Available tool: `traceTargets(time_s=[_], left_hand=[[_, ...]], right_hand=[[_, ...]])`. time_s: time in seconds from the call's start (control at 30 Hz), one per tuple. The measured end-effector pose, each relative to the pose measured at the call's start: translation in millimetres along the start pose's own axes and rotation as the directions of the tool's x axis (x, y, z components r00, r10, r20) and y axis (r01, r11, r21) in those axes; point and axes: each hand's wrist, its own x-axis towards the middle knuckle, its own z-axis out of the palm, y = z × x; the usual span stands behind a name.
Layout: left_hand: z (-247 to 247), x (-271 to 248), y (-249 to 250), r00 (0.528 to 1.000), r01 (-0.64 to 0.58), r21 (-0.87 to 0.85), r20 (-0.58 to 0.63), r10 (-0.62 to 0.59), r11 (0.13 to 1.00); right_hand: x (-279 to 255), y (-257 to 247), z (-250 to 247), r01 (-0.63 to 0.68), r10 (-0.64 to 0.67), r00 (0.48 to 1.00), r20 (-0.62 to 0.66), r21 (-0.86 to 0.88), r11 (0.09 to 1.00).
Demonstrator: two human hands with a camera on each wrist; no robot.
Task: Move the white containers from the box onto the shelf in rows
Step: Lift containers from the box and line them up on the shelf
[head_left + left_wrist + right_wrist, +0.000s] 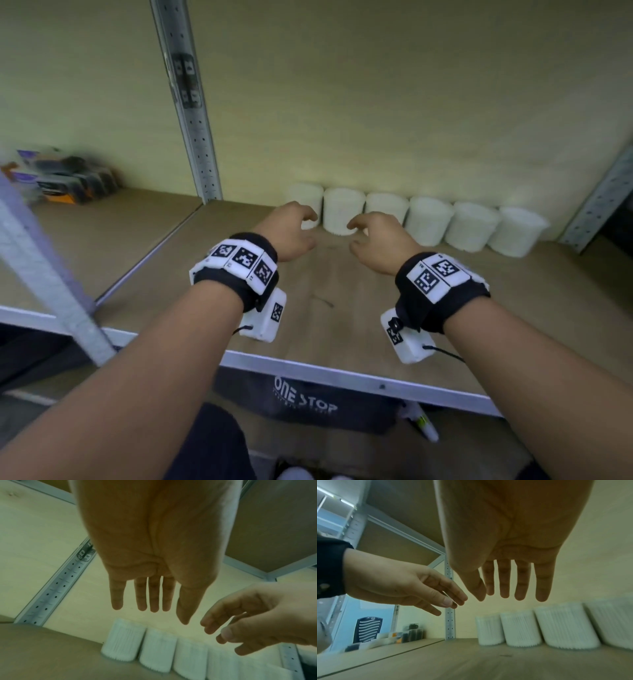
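left hand (291, 229) fingers loose, holding nothing | right hand (380, 236) likewise relaxed and empty (both hover above the shelf (342, 308)) | white containers (430, 221) upright in one row, side by side, along the shelf's back wall

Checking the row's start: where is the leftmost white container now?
In the head view the leftmost container stands at the shelf's back wall, just right of the upright post, partly behind the left hand.
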Motion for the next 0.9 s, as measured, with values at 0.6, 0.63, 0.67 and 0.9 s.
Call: traceTargets(time_s=[0.6, 0.63, 0.67, 0.9], left_hand=[[51, -181, 35, 0.999, -0.033, -0.101, -0.002, 0.033, 0.994], [58, -186, 35, 0.999, -0.035, -0.107, 0.013, 0.036, 0.994], [64, -190, 35, 0.999, -0.041, -0.114, 0.027, 0.045, 0.993], [122, -207, 20, 0.984, 0.057, -0.165, 0.177, -0.027, 0.985]], right_hand=[[-194, -16, 34, -0.068, 0.07, 0.997, -0.023, 0.068, 0.995], [-200, -14, 42, -0.071, 0.072, 0.997, -0.015, 0.071, 0.995], [-206, -13, 49, -0.078, 0.078, 0.997, -0.007, 0.076, 0.994], [-230, 10, 111, -0.145, 0.131, 0.98, 0.148, 0.089, 0.985]])
